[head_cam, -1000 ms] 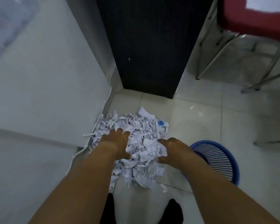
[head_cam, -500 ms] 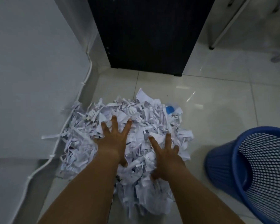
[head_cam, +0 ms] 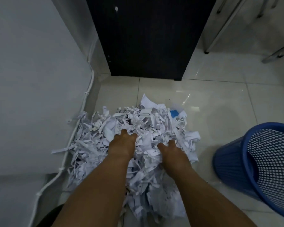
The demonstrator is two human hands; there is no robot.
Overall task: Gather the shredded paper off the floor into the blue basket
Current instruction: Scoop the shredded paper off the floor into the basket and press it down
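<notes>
A big heap of white shredded paper [head_cam: 147, 123] lies on the tiled floor in front of me, with one blue scrap near its far right edge. My left hand [head_cam: 122, 144] is pressed into the middle of the heap, fingers curled down into the strips. My right hand [head_cam: 171, 152] digs in just to the right, its fingertips buried in paper. Both hands clutch strips; the fingertips are hidden. The blue mesh basket [head_cam: 228, 163] stands at the right, tilted, its mouth facing me, a little apart from the heap.
A dark cabinet [head_cam: 147, 38] stands right behind the heap. A white wall [head_cam: 31, 79] with a white cable [head_cam: 88, 89] along its base borders the heap on the left. Metal chair legs [head_cam: 220, 30] stand at the back right. Bare tiles [head_cam: 211, 104] lie between heap and basket.
Both hands had their fingers spread flat on the heap; now the fingers have curled and sunk into the paper. The view has dropped closer to the floor.
</notes>
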